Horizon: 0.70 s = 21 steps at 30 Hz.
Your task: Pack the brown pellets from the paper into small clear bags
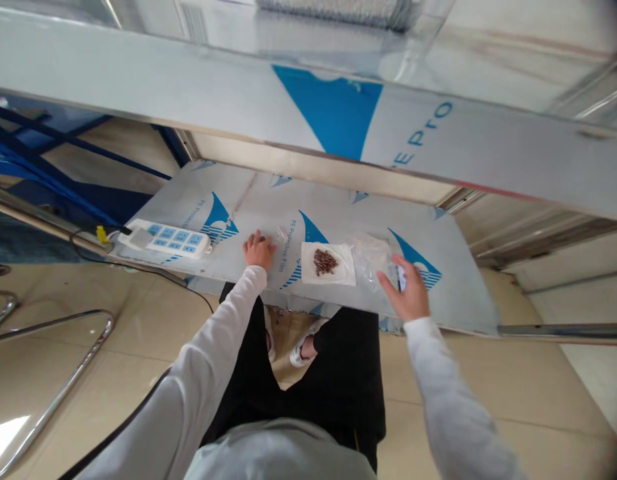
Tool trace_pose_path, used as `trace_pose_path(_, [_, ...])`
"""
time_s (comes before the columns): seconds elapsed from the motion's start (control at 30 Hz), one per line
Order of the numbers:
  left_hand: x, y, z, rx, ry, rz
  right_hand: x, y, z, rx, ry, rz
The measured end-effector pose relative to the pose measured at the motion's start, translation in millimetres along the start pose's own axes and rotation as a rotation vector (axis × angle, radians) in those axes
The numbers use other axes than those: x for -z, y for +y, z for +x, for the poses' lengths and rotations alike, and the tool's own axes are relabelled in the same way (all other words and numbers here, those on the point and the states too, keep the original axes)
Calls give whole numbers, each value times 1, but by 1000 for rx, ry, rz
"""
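Note:
On the film-covered shelf, my left hand (258,251) rests with its fingers curled down. A small dark thing (262,239) shows at its fingertips, too small to name. A scrap of clear plastic (281,233) lies just to its right. A pile of small brown, screw-like pieces (325,263) sits on a square white sheet (344,270) between my hands. My right hand (410,291) has its thumb and fingers around the right side of a crumpled clear plastic bag (369,257). Between them shows a small white and bluish patch (402,277), partly hidden by the hand.
A white power strip (176,240) with blue sockets lies at the shelf's left end, its black cable (138,268) hanging over the front edge. Above runs a higher shelf edge (213,87). A metal-tube chair frame (96,360) stands on the floor at left.

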<state>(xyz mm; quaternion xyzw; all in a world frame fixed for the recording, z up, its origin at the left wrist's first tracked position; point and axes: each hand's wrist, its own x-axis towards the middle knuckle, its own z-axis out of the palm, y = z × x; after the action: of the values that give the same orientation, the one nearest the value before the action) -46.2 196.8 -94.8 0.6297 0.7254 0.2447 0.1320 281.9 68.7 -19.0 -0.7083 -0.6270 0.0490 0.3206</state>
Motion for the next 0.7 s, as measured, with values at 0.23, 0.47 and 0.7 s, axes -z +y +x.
trace_pose_path(0.23, [24,10,-72,-103,74,82,-8,-58,-140,-311,-38,573])
trace_pose_path(0.47, [61,48,-190,-503,139,-92,-19,-126,-101,-331,-148,764])
trace_pose_path(0.7, [92,70,-209,-142,-100,-520,-15,-134,-102,-50,-129,457])
